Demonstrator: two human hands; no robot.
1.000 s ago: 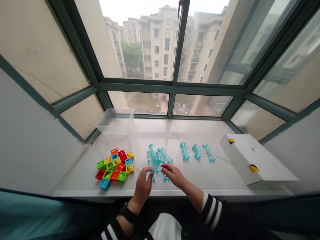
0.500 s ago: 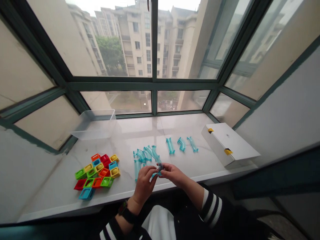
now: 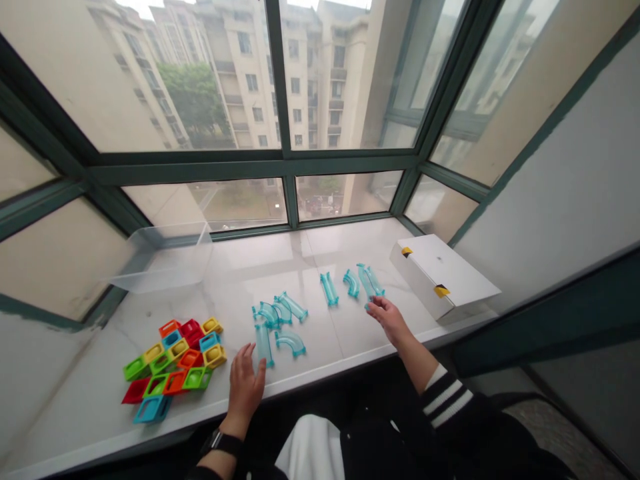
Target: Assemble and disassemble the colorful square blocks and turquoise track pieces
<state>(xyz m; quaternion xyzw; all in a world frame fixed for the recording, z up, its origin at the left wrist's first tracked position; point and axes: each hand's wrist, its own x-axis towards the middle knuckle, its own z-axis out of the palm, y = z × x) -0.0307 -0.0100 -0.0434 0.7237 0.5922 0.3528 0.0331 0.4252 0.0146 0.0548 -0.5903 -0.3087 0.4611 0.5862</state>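
Note:
My left hand [image 3: 246, 385] lies open, fingers spread, on the white sill [image 3: 320, 253], just left of a loose pile of clear teal track pieces [image 3: 277, 320]. My right hand [image 3: 388, 316] reaches out to the right, its fingers loosely apart. Its fingertips are at the near end of the rightmost teal track pieces [image 3: 371, 280]. Those pieces lie in a row with a curved piece [image 3: 351, 283] and a straight piece [image 3: 329, 288]. I cannot see anything held in either hand.
A cluster of coloured square blocks [image 3: 173, 360] lies at the left front of the sill. A clear plastic bin [image 3: 163, 257] stands at the back left. A white box [image 3: 443, 277] with yellow corner tabs sits at the right. Window panes close off the back.
Both hands held a teal piece together in front of the pile. The right hand has since carried it right to the row, and the left hand has dropped flat onto the sill. The view turned left.

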